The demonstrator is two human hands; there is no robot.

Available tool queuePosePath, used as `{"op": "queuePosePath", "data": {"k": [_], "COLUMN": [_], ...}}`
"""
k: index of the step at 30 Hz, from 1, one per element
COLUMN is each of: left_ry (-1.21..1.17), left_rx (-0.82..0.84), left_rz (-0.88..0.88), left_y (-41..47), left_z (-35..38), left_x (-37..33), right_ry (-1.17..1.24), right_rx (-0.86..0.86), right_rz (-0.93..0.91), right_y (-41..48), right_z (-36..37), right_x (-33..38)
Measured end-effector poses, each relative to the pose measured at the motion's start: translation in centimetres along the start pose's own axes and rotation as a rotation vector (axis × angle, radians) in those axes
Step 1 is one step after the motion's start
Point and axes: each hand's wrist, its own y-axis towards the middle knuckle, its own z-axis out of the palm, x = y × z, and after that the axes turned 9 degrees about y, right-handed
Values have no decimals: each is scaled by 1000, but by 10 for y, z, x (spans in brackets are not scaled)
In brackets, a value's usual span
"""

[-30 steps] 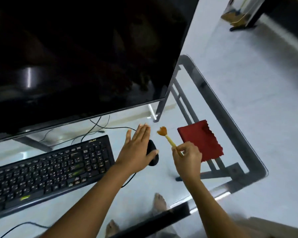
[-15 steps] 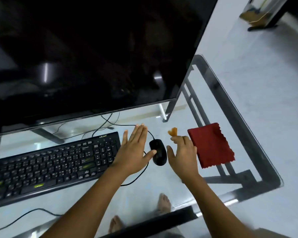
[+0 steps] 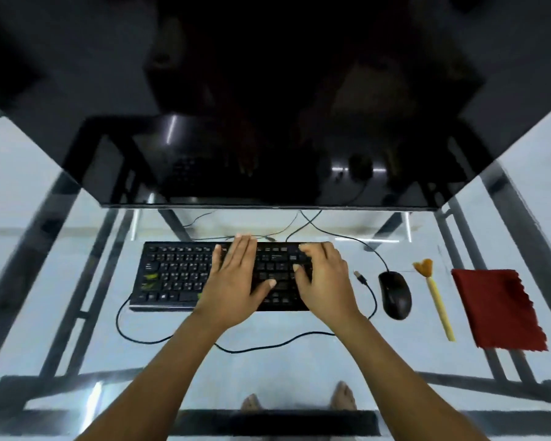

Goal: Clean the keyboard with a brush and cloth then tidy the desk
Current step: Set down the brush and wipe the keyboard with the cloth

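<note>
Both my hands are empty, resting on the keyboard (image 3: 223,275): left hand (image 3: 236,278) flat, right hand (image 3: 323,275) curled, probably squaring it up. Brush (image 3: 438,300) and cloth (image 3: 497,310) lie parked right of the mouse (image 3: 395,294) on the bench (image 3: 299,361), tidy-up stage I'd say.

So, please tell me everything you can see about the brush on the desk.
The thin brush with a pale yellow handle lies flat on the glass desk top, its orange, fan-shaped bristle tuft pointing away from the person. It rests between the black computer mouse and the dark red cloth, touching neither. No hand holds it.
</note>
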Motion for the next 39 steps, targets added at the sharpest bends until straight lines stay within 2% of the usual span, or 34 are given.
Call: {"op": "queuePosePath", "data": {"k": [7, 12, 16, 19, 21, 27, 30, 34, 37, 39], "left_ry": [-32, -38, -37, -50, -62, -39, -37, -30, -16, -7], "left_rx": [-15, -28, -11, -20, 34, 19, 9, 29, 30, 45], "left_rz": [-122, -153, -132, -93, 62, 112, 117, 168, 185, 198], "left_y": [-42, -60, -57, -46, -10, 1, 4, 16, 21, 24], "left_z": [4, 11, 10, 6, 8, 0, -4, -4, 0, 3], "left_x": [69, 92, 85, 69, 15, 2, -2, -32, -46, -54], "right_ry": [-32, -13, -28, -93, -157, -133, -122, -254, -365, -372], "right_rx": [55, 12, -91, -128, -259, -226, -271, -384, -313, -242], "right_rz": [-45, 35, 179, 200, 301, 223, 197, 406, 706, 806], "right_y": [-10, -12, -14, -17, -35, -25, -22, -36, -46, -53], "right_z": [42, 38, 6, -18, -65, -51, -61, -113, -146, -156], "right_x": [31, 12, -32, -53, -80, -77, -89, -139, -172, -186]}}
